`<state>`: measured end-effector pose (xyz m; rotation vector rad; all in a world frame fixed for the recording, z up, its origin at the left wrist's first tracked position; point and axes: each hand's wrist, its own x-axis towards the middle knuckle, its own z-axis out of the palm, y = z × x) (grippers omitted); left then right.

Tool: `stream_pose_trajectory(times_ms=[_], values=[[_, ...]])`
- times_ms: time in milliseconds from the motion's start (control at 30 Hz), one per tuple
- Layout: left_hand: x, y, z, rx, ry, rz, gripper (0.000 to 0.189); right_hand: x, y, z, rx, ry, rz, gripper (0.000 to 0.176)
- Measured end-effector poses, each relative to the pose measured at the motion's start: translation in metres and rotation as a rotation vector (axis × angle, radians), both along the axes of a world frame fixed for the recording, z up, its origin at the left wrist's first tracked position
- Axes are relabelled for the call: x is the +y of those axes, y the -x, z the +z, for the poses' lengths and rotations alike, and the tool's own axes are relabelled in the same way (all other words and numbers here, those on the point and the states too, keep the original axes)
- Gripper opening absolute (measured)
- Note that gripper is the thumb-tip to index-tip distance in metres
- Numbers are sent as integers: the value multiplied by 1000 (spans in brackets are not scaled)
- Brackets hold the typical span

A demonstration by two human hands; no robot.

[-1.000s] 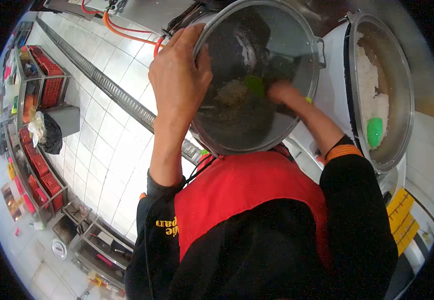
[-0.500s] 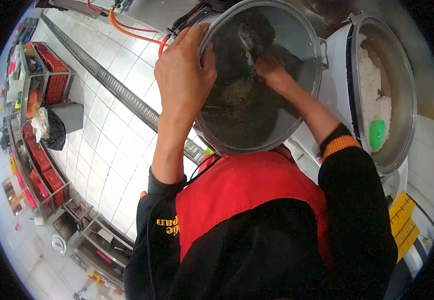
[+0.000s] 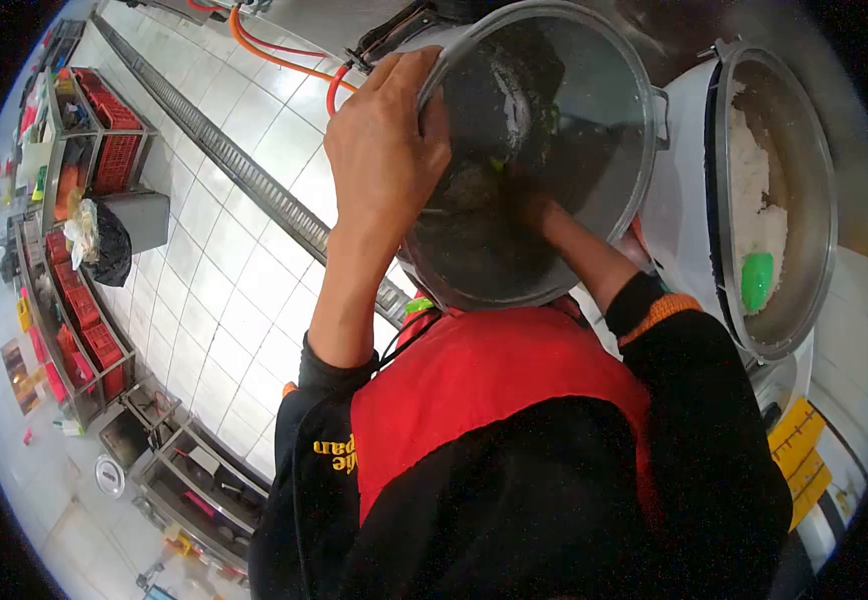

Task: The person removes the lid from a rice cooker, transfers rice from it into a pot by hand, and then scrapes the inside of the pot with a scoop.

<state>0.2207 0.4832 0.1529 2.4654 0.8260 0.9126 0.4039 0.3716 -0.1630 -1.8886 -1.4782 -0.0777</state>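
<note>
A large, deep metal pot [image 3: 644, 165] is tipped toward me, its open mouth facing up. My left hand [image 3: 389, 140] is closed on its left rim, fingers over the edge. Down inside the pot is my right hand [image 3: 542, 205], low against the dark inner wall. Its fingers are in shadow and blurred, so whether they hold anything is hidden. A small yellow-green bit [image 3: 497, 163] shows in the dark inside just above that hand. Bright reflections and dull patches cover the pot's inner surface.
At right stands a big round container [image 3: 822, 230] holding white rice [image 3: 754, 190] and a green scoop [image 3: 757, 282]. An orange hose [image 3: 279, 58] runs at upper left. A floor drain grate [image 3: 244, 170] crosses the tiles. Metal racks with red crates [image 3: 119, 160] line the left.
My right hand has moved down and toward me inside the pot. The pot and my left hand have shifted slightly right in view, with the left hand still on the rim.
</note>
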Motion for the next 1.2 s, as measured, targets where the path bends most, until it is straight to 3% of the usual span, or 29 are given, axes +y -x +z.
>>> stream_pose_trajectory(times_ms=[133,167,200,233,300,367,433,500,633,667,733,833,867,933,967,1033,1133,1200], values=[[-4,1,1,16,-36,19,28,2,-3,-52,-485,-22,119,41],[-5,1,3,19,-35,15,28,21,-3,36,-16,454,74,46],[-6,2,5,41,-15,24,27,41,-2,135,311,929,-136,51],[-7,2,7,58,1,35,28,40,-5,130,314,929,-140,51],[-7,4,5,42,4,19,28,35,-14,104,107,677,-30,51],[-3,4,5,24,3,13,29,1,4,13,-228,473,47,50],[-4,5,3,20,-4,-1,28,-37,43,0,641,361,133,50],[-5,5,3,14,0,11,28,-44,59,58,52,705,149,49],[-8,5,5,59,12,34,27,14,46,149,-81,1096,132,47],[-7,5,5,60,9,30,27,18,47,133,-78,1094,129,47],[-7,6,5,53,-39,29,28,26,46,90,-307,724,137,62],[-5,8,4,34,-50,13,28,-3,82,153,-420,877,215,47],[-5,8,4,34,-50,14,28,-10,82,137,-421,876,216,47],[-6,8,5,48,-8,32,29,-31,78,92,39,658,281,47],[-5,8,5,46,-11,36,29,-22,73,100,36,655,284,47],[-7,11,5,66,3,51,29,2,67,124,-445,731,405,63],[-7,10,2,32,-19,49,24,35,64,96,-378,665,224,62],[-3,12,-2,14,-30,35,24,2,86,98,-407,643,223,62]])
